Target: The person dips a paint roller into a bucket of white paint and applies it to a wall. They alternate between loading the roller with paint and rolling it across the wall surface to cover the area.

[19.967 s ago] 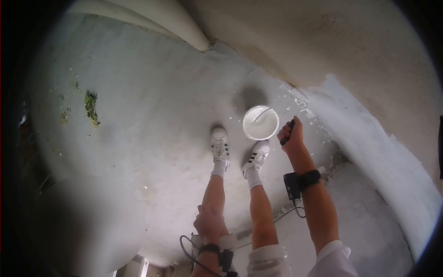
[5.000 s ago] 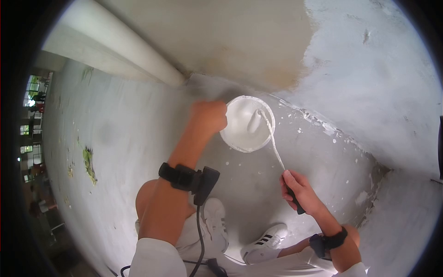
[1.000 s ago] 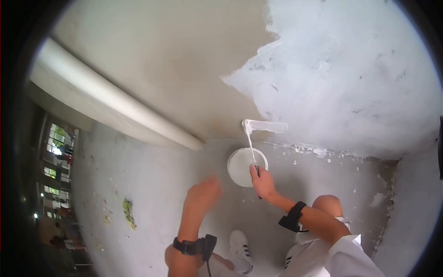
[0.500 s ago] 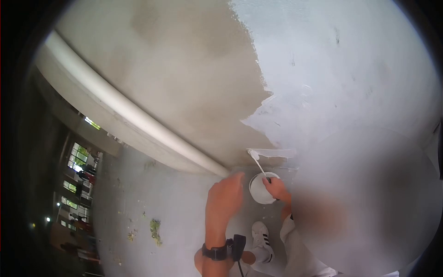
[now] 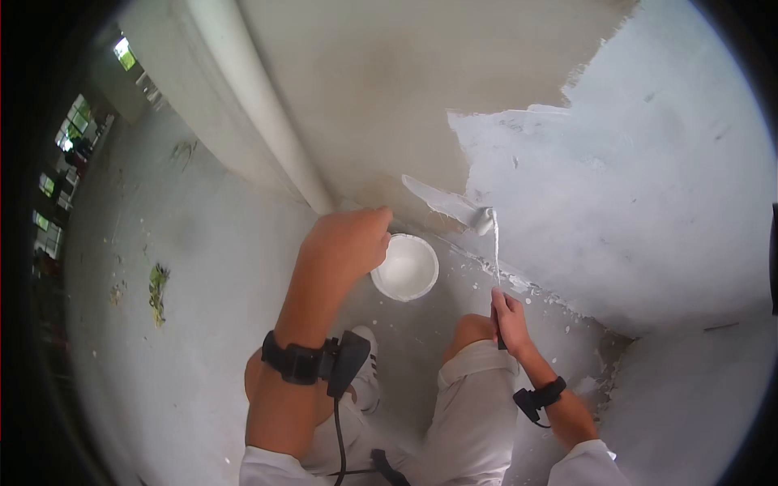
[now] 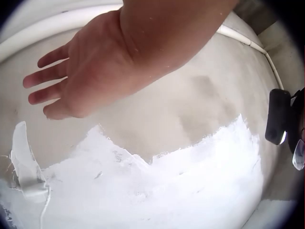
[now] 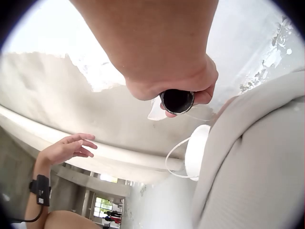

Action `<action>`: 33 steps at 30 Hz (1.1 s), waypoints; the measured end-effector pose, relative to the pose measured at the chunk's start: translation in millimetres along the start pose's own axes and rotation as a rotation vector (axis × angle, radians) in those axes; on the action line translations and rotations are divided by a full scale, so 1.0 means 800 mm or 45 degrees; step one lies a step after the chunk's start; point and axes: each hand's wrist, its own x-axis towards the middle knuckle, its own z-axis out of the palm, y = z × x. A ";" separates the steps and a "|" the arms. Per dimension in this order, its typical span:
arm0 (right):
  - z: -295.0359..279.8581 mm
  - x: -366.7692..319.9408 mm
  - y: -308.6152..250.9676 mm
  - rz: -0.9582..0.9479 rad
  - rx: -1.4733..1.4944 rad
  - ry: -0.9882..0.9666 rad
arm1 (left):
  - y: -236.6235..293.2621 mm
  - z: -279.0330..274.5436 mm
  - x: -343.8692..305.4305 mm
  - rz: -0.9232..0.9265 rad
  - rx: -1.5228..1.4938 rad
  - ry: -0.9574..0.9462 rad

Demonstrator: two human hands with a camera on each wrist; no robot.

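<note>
My right hand [image 5: 509,320] grips the black handle of a paint roller, whose end [image 7: 177,112] shows in the right wrist view. The white-coated roller head [image 5: 484,221] touches the lower wall at the right end of a fresh white streak [image 5: 433,197]. The left wrist view shows the roller head [image 6: 34,190] below that streak. My left hand [image 5: 344,243] is raised by the white bucket [image 5: 408,299], overlapping its left edge in the head view; its fingers [image 6: 47,74] are spread and hold nothing. White paint lies in the bucket.
White paint [image 5: 616,162] covers the right part of the wall, bare beige plaster [image 5: 365,81] the left. A thick pale pipe [image 5: 251,89] runs down to the wall's foot. Splatters and flakes [image 5: 519,282] line the floor edge; green leaves [image 5: 157,292] lie at left.
Five seconds ago the roller was in the bucket; it is now against the wall. Since half a second ago the roller head has shifted to the streak's other end, and the head view has turned.
</note>
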 end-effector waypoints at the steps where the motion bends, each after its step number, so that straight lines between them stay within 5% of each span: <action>1: -0.002 -0.004 0.000 0.012 -0.023 0.014 | -0.004 0.002 0.004 -0.011 0.012 -0.030; 19: 0.179 0.136 -0.053 -0.092 -0.257 -0.239 | -0.079 -0.002 -0.018 -0.176 -0.017 0.059; 26: 0.093 0.089 -0.012 -0.054 -0.281 -0.089 | -0.068 -0.009 -0.015 -0.147 -0.042 -0.019; 33: 0.058 0.054 0.009 -0.016 -0.373 0.001 | -0.080 0.009 -0.027 0.015 -0.024 0.247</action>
